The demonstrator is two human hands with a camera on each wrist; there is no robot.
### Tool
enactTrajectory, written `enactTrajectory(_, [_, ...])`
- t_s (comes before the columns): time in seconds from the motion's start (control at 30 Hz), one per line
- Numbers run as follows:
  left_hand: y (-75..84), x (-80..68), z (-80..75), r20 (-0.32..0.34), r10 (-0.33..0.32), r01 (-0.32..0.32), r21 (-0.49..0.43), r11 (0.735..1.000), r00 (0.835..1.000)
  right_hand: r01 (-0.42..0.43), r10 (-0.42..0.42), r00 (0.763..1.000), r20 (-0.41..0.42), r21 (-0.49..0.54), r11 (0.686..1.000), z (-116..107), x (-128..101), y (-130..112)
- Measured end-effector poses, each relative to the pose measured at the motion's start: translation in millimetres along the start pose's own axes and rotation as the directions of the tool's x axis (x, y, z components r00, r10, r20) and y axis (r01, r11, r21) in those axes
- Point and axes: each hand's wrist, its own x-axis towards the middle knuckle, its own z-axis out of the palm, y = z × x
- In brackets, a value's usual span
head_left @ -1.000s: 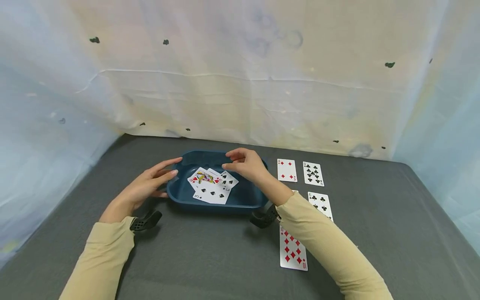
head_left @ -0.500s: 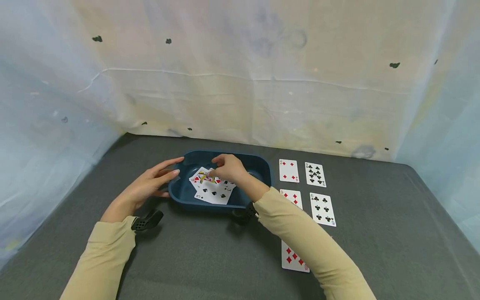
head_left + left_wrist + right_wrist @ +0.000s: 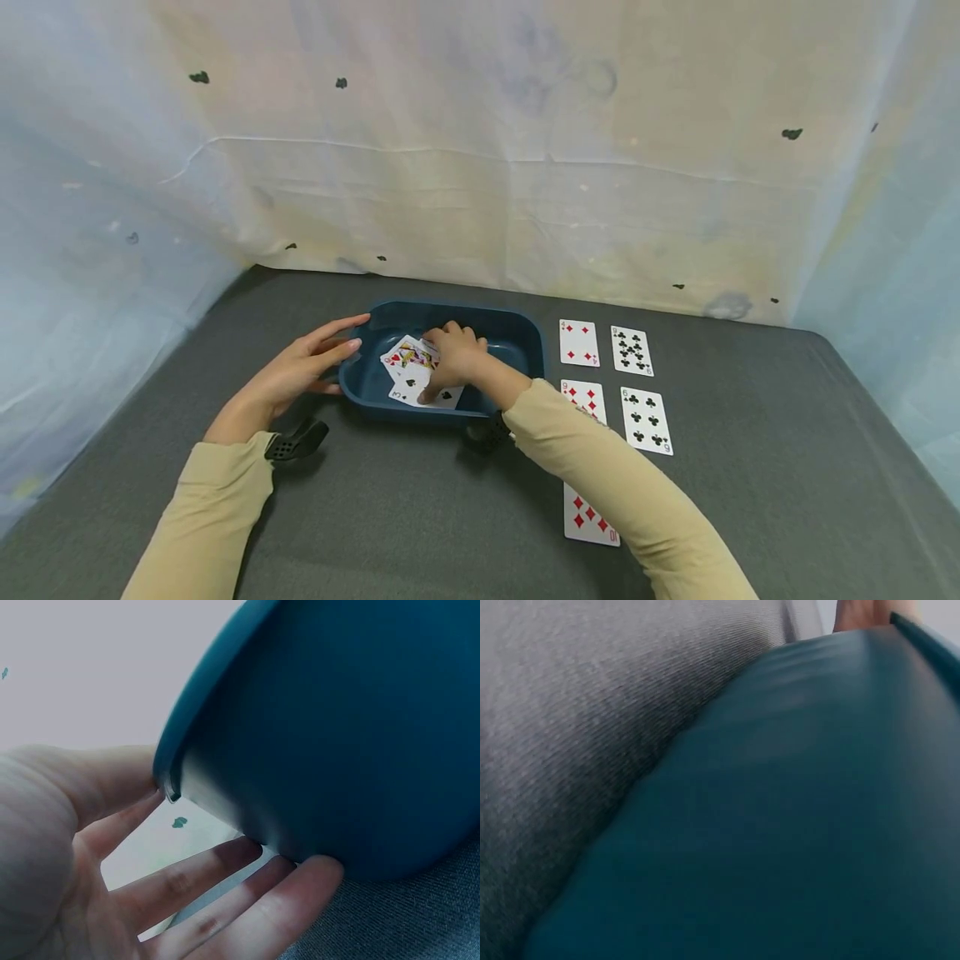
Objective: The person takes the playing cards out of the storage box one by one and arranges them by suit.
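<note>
A person's left hand (image 3: 303, 362), fingers spread, touched the left end of a blue tray (image 3: 517, 333); overlapping face-up playing cards (image 3: 408, 372) lay inside under the right hand (image 3: 457, 358). Whether it gripped any could not be told. Diamond and club cards (image 3: 578, 342) lay at right.

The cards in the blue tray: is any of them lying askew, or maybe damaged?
Yes: the card pile in the blue tray overlaps at mixed angles, whereas the visible table cards lie apart. No damage shows, but the right hand hides part of the card pile.
</note>
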Motion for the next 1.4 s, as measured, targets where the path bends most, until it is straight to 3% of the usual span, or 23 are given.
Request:
enactTrajectory(0.13, [-0.3,0.8,0.8,0.000,-0.001,0.001,0.009,1.000,1.000,-0.026,0.026,0.999,0.021,-0.033,0.999,0.7,-2.1,-0.3])
enactTrajectory(0.4, [-1.4,1.2,1.4,0.005,-0.007,0.007,0.002,1.000,1.000,-0.029,0.017,0.995,0.097,0.116,0.993,-2.6,-3.6,7.1])
enactTrajectory(0.6, [-1.2,2.1,1.6,0.002,-0.006,0.006,0.009,1.000,1.000,-0.064,0.063,0.998,0.013,0.224,0.973,-9.2,-5.7,20.2])
enactTrajectory(0.83, [-0.5,1.0,0.7,0.007,-0.001,0.001,0.006,1.000,1.000,-0.104,0.124,0.992,-0.035,0.350,0.931,-15.5,-8.4,37.7])
enactTrajectory(1.1, [0.5,0.4,0.0,0.010,0.000,0.000,0.011,1.000,1.000,-0.035,0.047,0.999,-0.010,0.514,0.857,-27.3,-18.2,52.2])
enactTrajectory(1.3, [0.6,-0.1,0.0,0.007,-0.002,0.002,0.021,1.000,1.000,0.032,0.015,0.997,-0.074,0.590,0.807,-34.0,-25.1,61.5])
enactTrajectory(1.4, [0.3,-0.5,-0.3,0.010,-0.002,0.001,0.022,1.000,1.000,0.037,0.021,0.996,-0.088,0.602,0.798,-34.7,-25.1,66.1])
